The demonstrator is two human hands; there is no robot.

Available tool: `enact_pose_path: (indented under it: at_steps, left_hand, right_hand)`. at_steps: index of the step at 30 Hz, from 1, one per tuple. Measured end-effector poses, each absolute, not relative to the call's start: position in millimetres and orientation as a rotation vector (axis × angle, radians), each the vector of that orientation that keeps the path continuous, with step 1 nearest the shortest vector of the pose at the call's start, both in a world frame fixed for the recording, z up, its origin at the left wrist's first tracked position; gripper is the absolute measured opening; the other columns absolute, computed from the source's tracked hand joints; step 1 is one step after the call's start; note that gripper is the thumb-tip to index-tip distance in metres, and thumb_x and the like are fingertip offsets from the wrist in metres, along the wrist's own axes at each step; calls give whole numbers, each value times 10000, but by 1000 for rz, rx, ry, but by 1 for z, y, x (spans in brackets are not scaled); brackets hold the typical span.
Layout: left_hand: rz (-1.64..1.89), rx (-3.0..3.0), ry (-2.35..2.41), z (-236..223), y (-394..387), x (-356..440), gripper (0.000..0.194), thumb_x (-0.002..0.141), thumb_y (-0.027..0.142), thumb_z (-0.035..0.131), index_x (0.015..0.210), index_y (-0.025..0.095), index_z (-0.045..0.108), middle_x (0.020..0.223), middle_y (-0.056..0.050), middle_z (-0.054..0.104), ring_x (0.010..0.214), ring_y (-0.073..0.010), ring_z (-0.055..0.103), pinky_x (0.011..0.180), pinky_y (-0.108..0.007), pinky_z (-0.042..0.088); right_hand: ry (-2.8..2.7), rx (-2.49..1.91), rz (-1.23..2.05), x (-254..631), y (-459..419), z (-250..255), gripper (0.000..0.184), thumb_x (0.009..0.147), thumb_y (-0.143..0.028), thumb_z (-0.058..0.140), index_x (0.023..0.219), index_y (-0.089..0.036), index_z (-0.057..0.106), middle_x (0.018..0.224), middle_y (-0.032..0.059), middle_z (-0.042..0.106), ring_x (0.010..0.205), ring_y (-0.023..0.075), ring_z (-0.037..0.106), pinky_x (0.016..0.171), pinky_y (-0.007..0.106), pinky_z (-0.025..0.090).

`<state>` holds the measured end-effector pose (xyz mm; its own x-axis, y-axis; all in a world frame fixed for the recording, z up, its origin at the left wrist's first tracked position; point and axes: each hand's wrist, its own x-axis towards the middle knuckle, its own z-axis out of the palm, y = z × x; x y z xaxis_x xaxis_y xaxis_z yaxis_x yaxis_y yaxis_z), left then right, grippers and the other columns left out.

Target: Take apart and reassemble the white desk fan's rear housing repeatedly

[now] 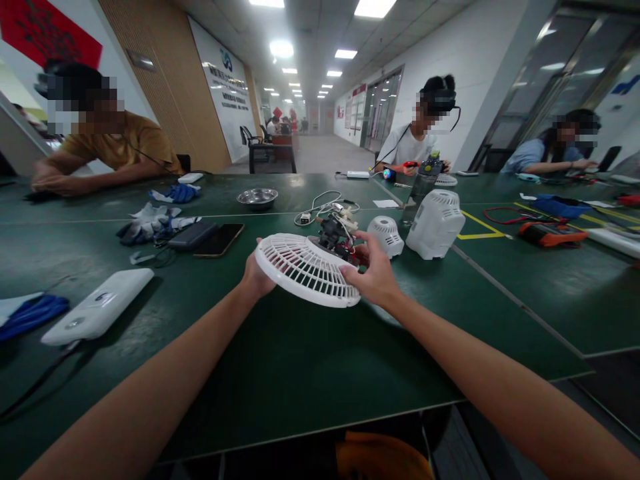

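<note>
Between my two hands a white round fan grille [300, 267] is held tilted above the green table. A dark motor [334, 233] with wires sits on its back. My left hand [259, 272] grips the left rim, its fingers mostly hidden behind the grille. On the other side my right hand [373, 270] has its thumb on the grille's rim and its fingers by the motor and wires. Just beyond my right hand stand a small white vented cover [386, 237] and a larger white housing [437, 225].
A metal bowl [257, 197], a coiled white cable [320, 207], a phone [220, 240], gloves [150, 223] and a white power bank [100, 307] lie on the table [280, 373]. Rightward are a bottle [423, 190] and an orange multimeter [550, 235]. Several people sit around.
</note>
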<state>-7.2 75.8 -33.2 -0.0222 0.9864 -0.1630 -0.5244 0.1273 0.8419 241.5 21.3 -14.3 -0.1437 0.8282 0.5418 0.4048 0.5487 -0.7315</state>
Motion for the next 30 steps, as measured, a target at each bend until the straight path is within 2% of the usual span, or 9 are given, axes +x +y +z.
enact_pose_path:
  at_steps: [2, 4, 6, 12, 15, 18, 25, 30]
  left_hand:
    - [1234, 627, 830, -32, 79, -17, 630, 965, 626, 338, 1125, 109, 661, 1032, -225, 722, 1029, -349, 694, 841, -482, 582]
    - [1134, 638, 786, -33, 84, -24, 701, 954, 655, 314, 1142, 75, 660, 1019, -249, 719, 998, -354, 706, 831, -482, 583]
    - [1063, 651, 776, -36, 88, -28, 656, 968, 607, 339, 1145, 65, 662, 1003, -245, 723, 946, -330, 722, 822, -458, 586]
    - [1067, 666, 794, -44, 92, -25, 343, 1000, 319, 435, 1045, 80, 677, 885, -154, 738, 744, -213, 725, 752, -340, 600]
    - [1087, 654, 801, -48, 95, -23, 317, 1005, 290, 435, 1018, 82, 674, 863, -135, 732, 741, -205, 723, 756, -345, 605]
    - [1135, 646, 847, -52, 99, -22, 274, 1000, 253, 455, 996, 85, 671, 854, -128, 728, 736, -197, 724, 755, -347, 611]
    - [1288, 778, 1005, -56, 102, -19, 141, 931, 140, 563, 914, 82, 690, 850, -124, 736, 709, -180, 722, 700, -314, 610]
    - [1308, 1065, 1202, -58, 104, -26, 126, 896, 166, 627, 949, 116, 729, 869, -99, 751, 713, -176, 718, 646, -268, 581]
  right_hand:
    - [-1892, -1030, 337, 245, 24, -14, 717, 731, -382, 727, 1352, -206, 415, 1064, 96, 657, 931, 262, 635, 864, 460, 519]
    - [-2045, -1005, 159, 246, 30, -17, 728, 720, -381, 725, 1355, -185, 428, 1170, 132, 626, 1042, 298, 602, 929, 484, 497]
    - [-2186, -1003, 30, 247, 37, -22, 729, 733, -393, 705, 1366, -163, 425, 1207, 154, 602, 1085, 316, 563, 944, 498, 488]
    - [-2376, -1097, -185, 242, 44, -26, 739, 815, -443, 618, 1405, -68, 379, 1201, 207, 592, 1034, 314, 536, 893, 470, 500]
    - [-2394, -1147, -324, 237, 39, -26, 714, 842, -436, 569, 1408, -48, 370, 1193, 216, 602, 1015, 324, 541, 918, 484, 477]
    - [-2371, -1229, -379, 233, 34, -26, 694, 868, -433, 532, 1435, -80, 344, 1178, 203, 619, 1002, 332, 558, 909, 488, 463]
    - [-2364, -1291, -382, 233, 32, -26, 694, 886, -453, 511, 1454, -98, 330, 1160, 188, 630, 992, 327, 588, 886, 461, 449]
    - [-2386, -1248, -308, 238, 36, -24, 703, 889, -507, 524, 1442, -108, 356, 1129, 173, 636, 970, 318, 591, 868, 450, 444]
